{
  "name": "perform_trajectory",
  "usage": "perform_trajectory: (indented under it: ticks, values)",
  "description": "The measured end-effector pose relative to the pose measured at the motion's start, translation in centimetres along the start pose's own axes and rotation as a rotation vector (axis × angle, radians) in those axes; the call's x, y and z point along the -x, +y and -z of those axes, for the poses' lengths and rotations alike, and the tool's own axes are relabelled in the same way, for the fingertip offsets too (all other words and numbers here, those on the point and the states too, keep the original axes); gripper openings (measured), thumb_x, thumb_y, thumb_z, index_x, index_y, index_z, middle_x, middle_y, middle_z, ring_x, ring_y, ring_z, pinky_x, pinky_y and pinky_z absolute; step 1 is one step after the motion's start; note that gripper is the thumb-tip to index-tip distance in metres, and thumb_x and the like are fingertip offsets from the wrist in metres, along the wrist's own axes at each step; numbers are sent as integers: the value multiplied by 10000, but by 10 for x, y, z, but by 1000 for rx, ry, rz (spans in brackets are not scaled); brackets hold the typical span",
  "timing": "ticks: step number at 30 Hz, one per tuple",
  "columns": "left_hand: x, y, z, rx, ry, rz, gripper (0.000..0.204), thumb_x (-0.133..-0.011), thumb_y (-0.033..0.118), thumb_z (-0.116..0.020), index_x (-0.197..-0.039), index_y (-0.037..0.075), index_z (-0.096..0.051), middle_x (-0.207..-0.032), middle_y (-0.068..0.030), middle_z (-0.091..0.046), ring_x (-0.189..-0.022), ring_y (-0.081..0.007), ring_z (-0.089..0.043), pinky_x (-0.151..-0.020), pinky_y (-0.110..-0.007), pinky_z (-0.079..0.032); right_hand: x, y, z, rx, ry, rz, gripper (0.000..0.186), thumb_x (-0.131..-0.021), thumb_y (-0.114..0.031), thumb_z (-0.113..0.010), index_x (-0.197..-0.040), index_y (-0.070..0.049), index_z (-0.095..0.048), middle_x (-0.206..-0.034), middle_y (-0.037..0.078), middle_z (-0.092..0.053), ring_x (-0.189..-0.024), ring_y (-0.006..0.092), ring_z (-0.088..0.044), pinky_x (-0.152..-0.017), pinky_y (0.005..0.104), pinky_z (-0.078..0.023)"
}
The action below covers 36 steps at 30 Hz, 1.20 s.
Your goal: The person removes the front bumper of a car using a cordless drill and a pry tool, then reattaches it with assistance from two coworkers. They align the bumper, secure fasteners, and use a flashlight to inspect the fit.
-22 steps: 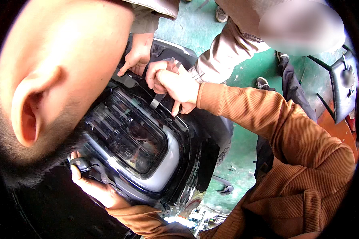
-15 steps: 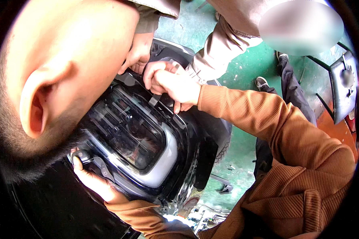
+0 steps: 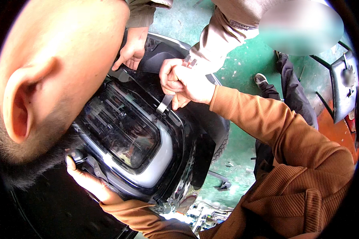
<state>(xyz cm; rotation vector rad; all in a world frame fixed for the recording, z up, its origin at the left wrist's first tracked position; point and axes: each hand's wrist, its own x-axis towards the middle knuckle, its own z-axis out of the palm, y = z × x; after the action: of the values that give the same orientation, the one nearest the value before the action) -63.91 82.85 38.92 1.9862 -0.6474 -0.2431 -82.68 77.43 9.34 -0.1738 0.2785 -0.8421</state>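
A vehicle lamp assembly [image 3: 151,179] with a clear window and silver-grey border sits in glossy black bodywork. My left hand [image 3: 89,183] is closed around its lower-left edge, thumb beside a dark rounded part [image 3: 76,155]; the other fingers are mostly hidden underneath. At the lamp's upper right edge, my right hand [image 3: 197,85] is closed on a flat metal strip [image 3: 164,104], whose lower end meets the black panel seam. A co-worker's fist [image 3: 170,73] presses close against my right hand, partly overlapping it. The co-worker's other hand [image 3: 133,53] rests at the panel's upper edge.
A co-worker's head [image 3: 60,75] leans in close at the left, covering part of the bodywork. A tyre [image 3: 220,149] shows at the right side. On the green floor [image 3: 243,159] lies a dark bracket-like piece [image 3: 223,184]. Another person's legs [image 3: 293,87] stand beyond.
My right hand and the co-worker's fist have shifted right, and more of the metal strip shows. The co-worker's head and other hand have moved left. My left hand keeps its hold.
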Motion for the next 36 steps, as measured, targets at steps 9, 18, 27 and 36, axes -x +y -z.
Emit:
perform_trajectory:
  ticks: [9, 18, 27, 36]
  values:
    - [-1, 3, 2, 107, 36, 31, 526, -888, 433, -736, -1232, 48, -635, -1191, -114, -670, -1104, -274, -621, -998, -431, -495, 14, 11, 0, 28, 22, 94, 278, -976, -219, -410, -887, -49, -611, -634, 13, -555, -408, 104, -530, -382, 233, -470]
    - [9, 7, -3, 205, 63, 131, 369, -929, 378, -723, -1140, 76, -704, -1150, -60, -700, -1096, -208, -625, -1005, -392, -493, 21, 9, -19, 332, -82, 250, 238, -911, -152, -464, -811, -60, -660, -679, -6, -554, -605, 70, -489, -561, 257, -400]
    - [1, 4, 2, 91, -36, 83, 550, -874, 465, -753, -1250, 79, -642, -1206, -71, -653, -1116, -262, -587, -985, -443, -462, 18, 6, -23, 461, -133, 148, 248, -927, -203, -462, -832, -94, -663, -666, -31, -559, -611, 85, -509, -573, 272, -411]
    - [-3, 7, 10, 72, 6, 79, 533, -886, 446, -737, -1251, 70, -641, -1194, -86, -660, -1094, -270, -594, -967, -446, -478, 22, 4, -4, 90, 49, 72, 255, -943, -207, -402, -850, -71, -596, -592, 6, -491, -421, 107, -488, -366, 254, -431]
